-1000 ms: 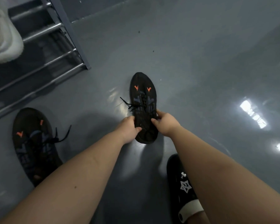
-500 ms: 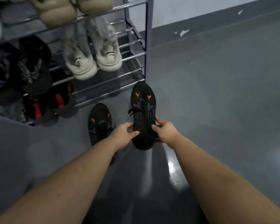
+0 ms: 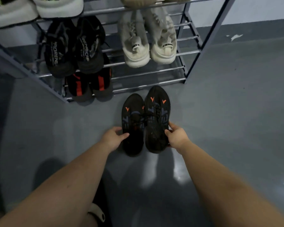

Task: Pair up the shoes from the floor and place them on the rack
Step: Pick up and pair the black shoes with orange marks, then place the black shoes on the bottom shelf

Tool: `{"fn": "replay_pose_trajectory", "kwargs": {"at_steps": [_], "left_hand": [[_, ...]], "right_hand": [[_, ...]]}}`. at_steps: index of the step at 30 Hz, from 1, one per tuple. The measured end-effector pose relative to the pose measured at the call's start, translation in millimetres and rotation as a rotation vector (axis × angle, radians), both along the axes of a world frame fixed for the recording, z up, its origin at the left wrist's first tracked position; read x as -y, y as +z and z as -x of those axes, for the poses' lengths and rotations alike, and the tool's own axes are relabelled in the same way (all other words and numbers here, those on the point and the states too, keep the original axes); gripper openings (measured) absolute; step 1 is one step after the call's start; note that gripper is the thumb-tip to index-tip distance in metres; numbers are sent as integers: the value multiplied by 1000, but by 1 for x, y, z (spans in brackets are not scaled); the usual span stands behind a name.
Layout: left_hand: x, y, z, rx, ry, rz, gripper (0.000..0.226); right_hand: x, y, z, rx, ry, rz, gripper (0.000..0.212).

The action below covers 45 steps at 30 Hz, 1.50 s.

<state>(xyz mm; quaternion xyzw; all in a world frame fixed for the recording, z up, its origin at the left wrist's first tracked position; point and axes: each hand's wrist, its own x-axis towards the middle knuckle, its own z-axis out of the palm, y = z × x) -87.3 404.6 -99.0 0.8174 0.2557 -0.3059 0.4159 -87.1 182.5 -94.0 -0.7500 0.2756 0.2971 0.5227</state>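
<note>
Two matching black sneakers with orange marks lie side by side just in front of the metal shoe rack. My right hand grips the right sneaker at its heel side. My left hand rests against the heel of the left sneaker, fingers curled on its edge. Whether the left sneaker sits on the floor or is lifted I cannot tell. Both toes point toward the rack's lowest shelf.
The rack holds a black pair, a cream pair, a black and red pair on the lowest shelf, and lighter shoes on top. Bare rails show at the lowest shelf's right. Grey glossy floor spreads right.
The right sneaker has moved left and forward beside its mate. My left hand has left it and gone to the left sneaker. The view has swung toward the rack.
</note>
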Motion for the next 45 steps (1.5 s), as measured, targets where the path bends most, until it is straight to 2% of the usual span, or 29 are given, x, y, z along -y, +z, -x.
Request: {"fn": "replay_pose_trajectory", "kwargs": {"at_steps": [5, 9, 13, 22, 31, 36, 40, 45], "left_hand": [[-1, -30, 4, -92, 119, 42, 63], [1, -52, 9, -163, 211, 164, 53], [10, -46, 6, -191, 286, 230, 53], [32, -30, 11, -283, 348, 390, 35], [36, 19, 14, -157, 307, 438, 33], [40, 49, 6, -96, 290, 444, 18], [42, 61, -5, -73, 250, 451, 28], [43, 57, -25, -66, 238, 426, 26]], "right_hand": [[-4, -17, -6, -51, 18, 32, 51], [-3, -30, -6, -79, -26, 14, 50], [3, -37, -8, -101, -60, -8, 50], [27, -27, -5, -134, -180, -36, 47], [36, 25, 8, -35, -76, 21, 49], [36, 54, 9, 20, -65, 24, 49], [40, 69, 3, 72, -38, 44, 49], [45, 71, -19, 75, -5, 92, 46]]}}
